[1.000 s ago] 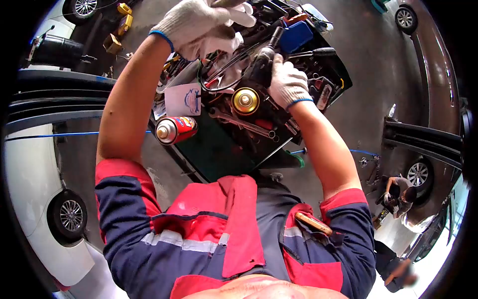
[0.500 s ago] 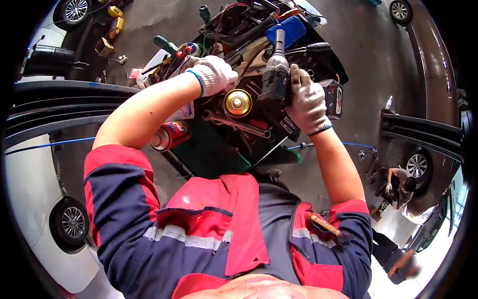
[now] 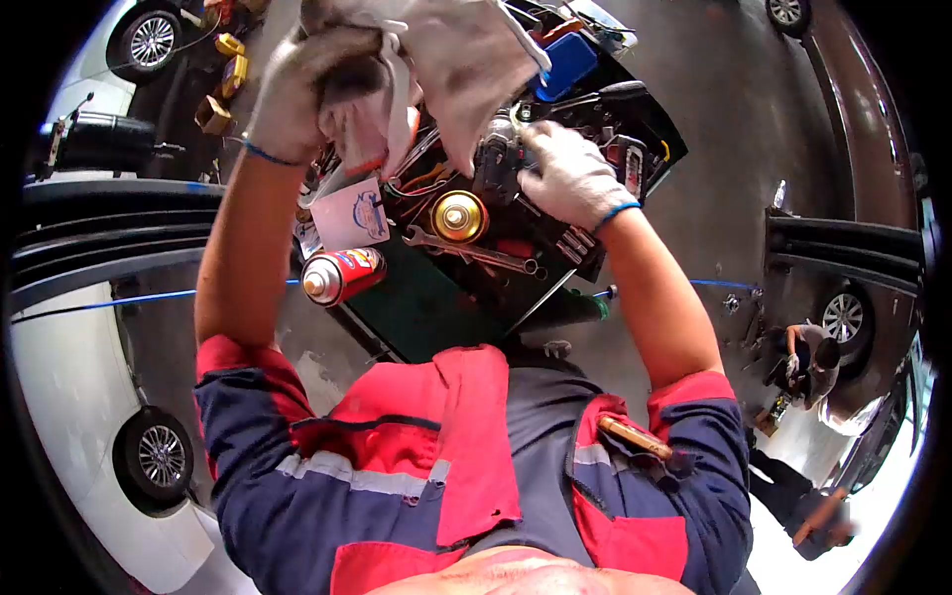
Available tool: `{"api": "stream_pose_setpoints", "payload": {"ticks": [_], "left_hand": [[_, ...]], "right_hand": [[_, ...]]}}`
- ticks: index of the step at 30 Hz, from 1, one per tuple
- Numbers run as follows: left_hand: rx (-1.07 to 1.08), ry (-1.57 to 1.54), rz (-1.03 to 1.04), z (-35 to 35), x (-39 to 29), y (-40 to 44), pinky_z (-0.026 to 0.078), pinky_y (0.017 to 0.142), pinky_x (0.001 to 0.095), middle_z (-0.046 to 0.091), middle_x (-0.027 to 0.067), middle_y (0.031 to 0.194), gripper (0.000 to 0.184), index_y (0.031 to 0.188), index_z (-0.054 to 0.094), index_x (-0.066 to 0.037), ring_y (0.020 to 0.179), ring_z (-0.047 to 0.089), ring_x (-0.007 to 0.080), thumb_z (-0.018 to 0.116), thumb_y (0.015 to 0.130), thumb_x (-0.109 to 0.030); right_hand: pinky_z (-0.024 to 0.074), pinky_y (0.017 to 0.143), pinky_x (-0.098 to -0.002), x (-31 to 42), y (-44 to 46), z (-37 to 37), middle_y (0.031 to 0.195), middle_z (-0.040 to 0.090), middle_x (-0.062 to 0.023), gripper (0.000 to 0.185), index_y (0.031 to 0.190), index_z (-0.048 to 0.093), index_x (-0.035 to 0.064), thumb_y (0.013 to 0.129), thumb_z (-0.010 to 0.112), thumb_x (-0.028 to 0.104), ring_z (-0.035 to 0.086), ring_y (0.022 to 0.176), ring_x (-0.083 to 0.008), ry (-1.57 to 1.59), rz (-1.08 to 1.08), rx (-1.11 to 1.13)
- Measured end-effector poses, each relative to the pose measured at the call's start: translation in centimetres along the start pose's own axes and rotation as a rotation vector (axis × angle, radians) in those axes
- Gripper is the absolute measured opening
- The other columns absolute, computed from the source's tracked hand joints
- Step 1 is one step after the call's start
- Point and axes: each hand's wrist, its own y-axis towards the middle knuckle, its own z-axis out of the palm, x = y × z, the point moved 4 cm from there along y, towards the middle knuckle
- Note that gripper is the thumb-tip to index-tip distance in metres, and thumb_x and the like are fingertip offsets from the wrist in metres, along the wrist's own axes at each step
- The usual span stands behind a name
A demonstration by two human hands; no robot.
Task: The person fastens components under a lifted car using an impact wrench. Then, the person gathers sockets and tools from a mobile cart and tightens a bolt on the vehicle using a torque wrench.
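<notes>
Head view is showing the left hand (image 3: 312,94), in a knit glove, clutching a pale cloth (image 3: 466,69) above the tool cart (image 3: 426,307), its fingers partly hidden by folds. The cloth is hanging beside the impact wrench (image 3: 501,159) and blocking sight of many tools beyond. The gloved right hand (image 3: 570,178) is touching the wrench's body with bent fingers; whether they are gripping it, one cannot tell. Just below the impact wrench, a gold-topped can (image 3: 459,216) is standing near a combination wrench (image 3: 471,250). A printed white card (image 3: 350,215) is lying above a red spray can (image 3: 340,276), while a blue case (image 3: 566,67) is sitting farther up. Off to the right, a co-worker (image 3: 819,362) is crouching near a car wheel (image 3: 845,317).
</notes>
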Motion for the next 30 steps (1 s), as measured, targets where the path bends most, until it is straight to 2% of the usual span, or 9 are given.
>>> {"api": "stream_pose_setpoints", "payload": {"ticks": [5,9,12,19,20,22,24,27,30], "left_hand": [[0.019,-0.234,-0.163,5.1,3.1,-1.0,0.058,0.087,0.0324,0.070,0.0111,0.115,0.031,0.126,0.064,0.002,0.099,0.071,0.0197,0.060,0.100,-0.015],[-0.229,-0.034,-0.157,13.7,4.7,-2.3,0.061,0.080,0.0371,0.071,0.0113,0.112,0.033,0.127,0.061,-0.005,0.098,0.072,0.0221,0.060,0.102,-0.027],[-0.040,-0.681,-0.315,16.7,9.7,-3.2,0.058,0.091,0.0442,0.072,0.0118,0.115,0.038,0.129,0.061,-0.007,0.100,0.072,0.0250,0.056,0.104,-0.036],[-0.018,-0.724,0.037,27.8,16.8,-8.7,0.045,0.112,0.0474,0.061,0.0145,0.139,0.052,0.145,0.051,-0.006,0.129,0.058,0.0302,0.047,0.108,-0.042],[0.162,-1.119,-0.261,29.4,18.9,-8.4,0.042,0.114,0.0476,0.056,0.0134,0.145,0.056,0.149,0.046,-0.005,0.133,0.055,0.0305,0.049,0.108,-0.043],[0.068,-0.158,-0.365,31.2,23.2,-12.0,0.042,0.113,0.0430,0.054,0.0112,0.146,0.055,0.154,0.038,-0.004,0.128,0.056,0.0283,0.048,0.110,-0.036],[0.111,-0.041,-0.264,33.6,26.9,-14.6,0.047,0.106,0.0371,0.056,0.0092,0.141,0.054,0.154,0.038,-0.006,0.125,0.057,0.0228,0.051,0.110,-0.034],[0.171,-0.514,-0.778,34.6,27.8,-16.0,0.050,0.097,0.0310,0.061,0.0056,0.128,0.052,0.148,0.045,-0.009,0.117,0.059,0.0156,0.055,0.108,-0.040],[0.208,0.045,-0.833,35.6,28.6,-17.4,0.053,0.085,0.0340,0.067,0.0065,0.112,0.046,0.132,0.058,-0.005,0.096,0.064,0.0160,0.055,0.107,-0.044]], "right_hand": [[0.0424,0.113,-0.0359,3.8,-5.2,-8.5,0.143,0.057,-0.0164,0.076,0.157,0.032,-0.0040,0.095,0.073,0.015,0.054,0.132,-0.0215,1.535,0.099,-0.276],[0.0514,0.100,-0.0312,5.6,-8.9,-9.6,0.135,0.061,-0.0092,0.070,0.154,0.038,-0.0013,0.091,0.069,0.004,0.061,0.118,-0.0157,1.465,0.111,-0.427],[0.0558,0.089,-0.0296,2.1,-13.1,-9.6,0.116,0.069,-0.0063,0.040,0.132,0.060,-0.0009,0.092,0.061,0.001,0.067,0.097,-0.0135,1.619,0.284,-0.631],[0.0422,0.114,-0.0342,-0.4,-24.7,-8.5,0.150,0.053,-0.0149,0.059,0.154,0.041,0.0007,0.098,0.058,0.003,0.052,0.137,-0.0225,1.221,0.270,-0.665],[0.0394,0.116,-0.0349,0.6,-26.1,-7.6,0.154,0.048,-0.0146,0.068,0.158,0.034,0.0018,0.096,0.061,0.002,0.046,0.141,-0.0222,1.383,0.257,-0.573],[0.0366,0.118,-0.0363,1.9,-28.8,-5.4,0.159,0.041,-0.0134,0.090,0.163,0.021,0.0043,0.089,0.071,0.002,0.039,0.145,-0.0218,1.567,0.269,-0.425],[0.0433,0.112,-0.0364,1.4,-31.6,-2.9,0.153,0.045,-0.0129,0.098,0.164,0.019,0.0063,0.085,0.077,0.001,0.046,0.139,-0.0220,1.683,0.308,-0.435],[0.0580,0.085,-0.0316,0.0,-36.0,-1.8,0.129,0.063,-0.0117,0.083,0.158,0.032,0.0072,0.087,0.075,-0.001,0.068,0.105,-0.0188,1.832,0.545,-0.558],[0.0579,0.076,-0.0304,-1.1,-39.9,-0.9,0.118,0.067,-0.0091,0.068,0.150,0.042,0.0044,0.090,0.072,-0.003,0.069,0.092,-0.0165,1.771,0.693,-0.518]]}}
